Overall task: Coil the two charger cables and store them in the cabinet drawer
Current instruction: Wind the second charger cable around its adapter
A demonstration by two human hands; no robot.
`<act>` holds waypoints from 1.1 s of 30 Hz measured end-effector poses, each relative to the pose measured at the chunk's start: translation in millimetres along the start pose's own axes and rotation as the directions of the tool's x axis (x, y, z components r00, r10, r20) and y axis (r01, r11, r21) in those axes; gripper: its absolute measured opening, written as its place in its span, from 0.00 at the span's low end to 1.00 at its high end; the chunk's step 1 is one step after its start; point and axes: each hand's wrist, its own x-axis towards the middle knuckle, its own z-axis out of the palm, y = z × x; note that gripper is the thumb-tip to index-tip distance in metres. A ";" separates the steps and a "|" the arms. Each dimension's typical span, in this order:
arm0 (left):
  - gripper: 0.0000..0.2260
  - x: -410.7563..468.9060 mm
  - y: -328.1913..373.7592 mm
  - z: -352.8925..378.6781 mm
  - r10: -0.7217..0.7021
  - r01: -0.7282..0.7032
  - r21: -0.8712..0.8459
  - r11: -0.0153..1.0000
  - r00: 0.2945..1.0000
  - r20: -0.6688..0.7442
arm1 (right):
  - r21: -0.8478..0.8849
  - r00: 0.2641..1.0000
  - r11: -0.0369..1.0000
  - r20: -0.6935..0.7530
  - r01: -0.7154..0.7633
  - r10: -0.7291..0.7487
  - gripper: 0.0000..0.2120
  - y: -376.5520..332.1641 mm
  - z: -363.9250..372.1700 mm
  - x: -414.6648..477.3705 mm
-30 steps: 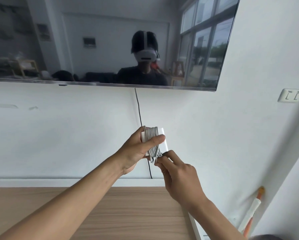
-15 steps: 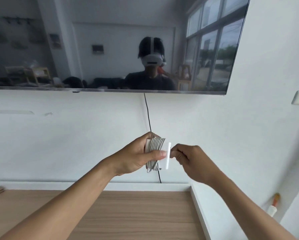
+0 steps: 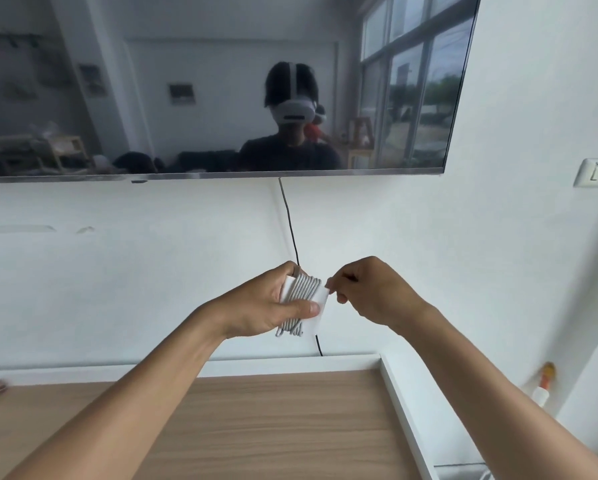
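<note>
Left hand (image 3: 259, 306) grips coiled cable (image 3: 302, 289); right hand (image 3: 370, 292) pinches charger (image 3: 317, 315) corner.

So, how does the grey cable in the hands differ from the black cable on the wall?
The grey cable is wound in turns round a white block; the black cable hangs in one line below the television. The left hand grips the grey cable and the right hand pinches the block; the black cable hangs free. Both are thin.
</note>
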 end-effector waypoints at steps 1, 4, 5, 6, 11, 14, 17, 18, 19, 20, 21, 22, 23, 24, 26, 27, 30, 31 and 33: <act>0.14 1.1 -1.9 1.4 -0.013 0.012 0.041 0.999 1.000 0.007 | -0.011 1.000 1.000 -0.004 -0.010 0.010 0.15 -1.0 0.8 1.1; 0.15 6.9 -6.8 6.4 -0.042 0.046 0.109 0.993 0.999 -0.031 | -0.100 0.997 0.995 -0.074 0.004 -0.011 0.18 -1.9 10.1 2.4; 0.16 8.8 -8.3 8.1 -0.053 0.058 0.083 0.995 0.997 -0.061 | -0.150 0.991 0.988 -0.124 0.033 -0.051 0.16 -0.9 14.4 1.7; 0.16 10.5 -10.2 9.7 -0.064 0.067 0.038 0.997 0.994 -0.091 | -0.197 0.977 0.978 -0.186 0.065 -0.102 0.14 0.5 19.1 0.4; 0.16 18.5 -22.1 14.1 -0.104 0.100 -0.029 0.995 0.974 -0.201 | -0.211 0.891 0.959 -0.372 0.190 -0.259 0.11 5.7 41.0 -14.2; 0.13 22.2 -22.6 18.6 -0.098 0.062 -0.174 0.983 0.974 -0.204 | -0.110 0.863 0.961 -0.423 0.255 -0.277 0.11 10.4 48.6 -18.1; 0.11 24.9 -20.0 24.6 -0.122 0.039 -0.336 0.941 0.966 -0.229 | 0.009 0.817 0.936 -0.491 0.352 -0.303 0.10 17.3 59.9 -22.1; 0.11 26.4 -20.5 25.7 -0.133 0.038 -0.359 0.933 0.960 -0.245 | 0.024 0.807 0.932 -0.509 0.363 -0.301 0.10 20.3 64.9 -22.9; 0.12 28.2 -21.0 27.2 -0.141 0.038 -0.371 0.928 0.957 -0.254 | 0.031 0.800 0.933 -0.526 0.358 -0.289 0.11 23.7 68.9 -22.9; 0.12 29.8 -21.4 28.8 -0.146 0.040 -0.378 0.925 0.956 -0.255 | 0.034 0.793 0.939 -0.545 0.343 -0.270 0.11 26.9 72.0 -22.3; 0.12 30.9 -21.7 30.9 -0.149 0.041 -0.388 0.921 0.956 -0.253 | 0.047 0.786 0.943 -0.567 0.328 -0.246 0.12 29.6 74.4 -21.2; 0.11 31.9 -22.6 33.2 -0.153 0.040 -0.402 0.915 0.955 -0.252 | 0.078 0.782 0.945 -0.586 0.316 -0.213 0.11 31.7 75.8 -20.3; 0.10 33.0 -23.2 35.5 -0.161 0.040 -0.416 0.908 0.952 -0.259 | 0.124 0.783 0.944 -0.597 0.306 -0.175 0.11 33.1 76.7 -19.1; 0.09 34.1 -23.8 37.3 -0.173 0.042 -0.425 0.904 0.946 -0.274 | 0.168 0.790 0.941 -0.598 0.294 -0.140 0.10 34.5 77.4 -18.3; 0.10 37.6 -25.8 40.6 -0.192 0.050 -0.415 0.909 0.931 -0.309 | 0.211 0.804 0.940 -0.586 0.266 -0.096 0.09 37.6 78.2 -16.7; 0.10 39.1 -27.6 42.2 -0.197 0.053 -0.405 0.913 0.926 -0.323 | 0.212 0.806 0.941 -0.585 0.262 -0.092 0.09 39.1 79.0 -16.3; 0.13 43.9 -32.6 46.9 -0.199 0.049 -0.377 0.925 0.908 -0.369 | 0.170 0.775 0.940 -0.618 0.295 -0.131 0.11 44.6 82.4 -17.1; 0.13 45.4 -33.0 48.7 -0.198 0.045 -0.373 0.927 0.902 -0.383 | 0.143 0.760 0.942 -0.633 0.305 -0.150 0.13 46.6 84.3 -17.8; 0.12 48.0 -33.9 51.8 -0.202 0.034 -0.386 0.922 0.893 -0.403 | 0.104 0.731 0.947 -0.663 0.305 -0.163 0.15 49.7 89.7 -18.4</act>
